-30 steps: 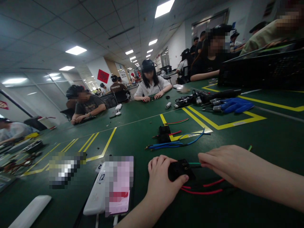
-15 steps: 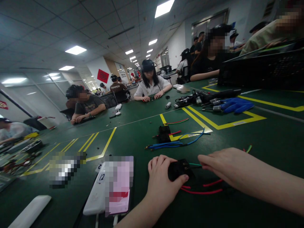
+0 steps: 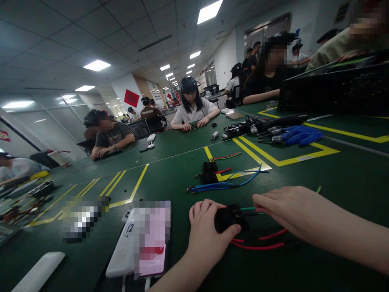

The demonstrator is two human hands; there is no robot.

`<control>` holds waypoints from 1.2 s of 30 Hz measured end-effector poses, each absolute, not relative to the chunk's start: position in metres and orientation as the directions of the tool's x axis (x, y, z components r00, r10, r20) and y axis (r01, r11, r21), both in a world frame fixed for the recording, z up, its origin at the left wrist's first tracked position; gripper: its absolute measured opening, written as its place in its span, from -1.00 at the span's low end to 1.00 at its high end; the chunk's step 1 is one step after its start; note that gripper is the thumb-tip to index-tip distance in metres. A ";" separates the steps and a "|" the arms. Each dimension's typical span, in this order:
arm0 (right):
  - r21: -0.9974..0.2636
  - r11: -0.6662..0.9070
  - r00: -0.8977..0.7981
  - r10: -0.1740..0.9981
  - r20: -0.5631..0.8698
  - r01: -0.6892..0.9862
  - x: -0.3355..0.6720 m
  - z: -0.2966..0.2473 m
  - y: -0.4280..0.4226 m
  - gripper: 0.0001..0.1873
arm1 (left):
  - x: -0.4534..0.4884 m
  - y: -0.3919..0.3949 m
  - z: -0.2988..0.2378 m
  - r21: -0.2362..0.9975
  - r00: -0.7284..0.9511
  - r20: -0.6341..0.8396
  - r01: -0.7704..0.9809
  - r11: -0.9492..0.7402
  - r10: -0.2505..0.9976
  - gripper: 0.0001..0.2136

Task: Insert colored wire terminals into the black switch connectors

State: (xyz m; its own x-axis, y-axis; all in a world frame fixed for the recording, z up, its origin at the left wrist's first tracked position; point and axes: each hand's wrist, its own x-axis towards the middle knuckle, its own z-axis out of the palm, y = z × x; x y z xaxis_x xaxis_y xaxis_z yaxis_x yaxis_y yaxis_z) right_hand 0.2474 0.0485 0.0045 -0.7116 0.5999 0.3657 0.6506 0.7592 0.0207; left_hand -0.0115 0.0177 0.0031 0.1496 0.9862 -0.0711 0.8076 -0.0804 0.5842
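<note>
My left hand (image 3: pixel 208 233) is wrapped round a small black connector block (image 3: pixel 227 217) on the green table (image 3: pixel 170 162), thumb pressed under it. Fingers together, my right hand (image 3: pixel 287 209) pinches a green wire (image 3: pixel 249 209) that runs into the block's right side. Red wires (image 3: pixel 258 245) trail out of the block under my right wrist. Farther off lie a second black block (image 3: pixel 210 170) and a bundle of blue wires (image 3: pixel 225 183).
A phone on a white power bank (image 3: pixel 142 243) lies left of my left hand. Blue-handled tools (image 3: pixel 299 134) and a black crate (image 3: pixel 334 87) sit at the back right. Several other people work around the table. Yellow tape lines mark the surface.
My right hand has shifted slightly along the green wire by the block. My left hand keeps its hold on the block.
</note>
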 end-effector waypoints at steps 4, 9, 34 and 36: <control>0.003 0.730 -0.697 0.650 0.303 0.683 0.247 0.000 0.050 -0.71 | -0.011 0.017 0.004 0.586 0.152 -0.072 0.806 -0.081 0.986 -0.71; -0.038 0.763 -0.695 0.606 0.387 0.645 0.248 0.009 0.048 -0.72 | -0.011 0.017 0.004 0.584 0.148 -0.073 0.808 -0.078 0.986 -0.71; -0.013 0.718 -0.680 0.664 0.312 0.696 0.248 -0.001 0.049 -0.73 | -0.012 0.017 0.001 0.585 0.157 -0.071 0.806 -0.086 0.985 -0.71; -0.035 0.713 -0.680 0.680 0.274 0.700 0.249 -0.004 0.050 -0.74 | -0.012 0.017 -0.001 0.584 0.155 -0.064 0.807 -0.089 0.986 -0.71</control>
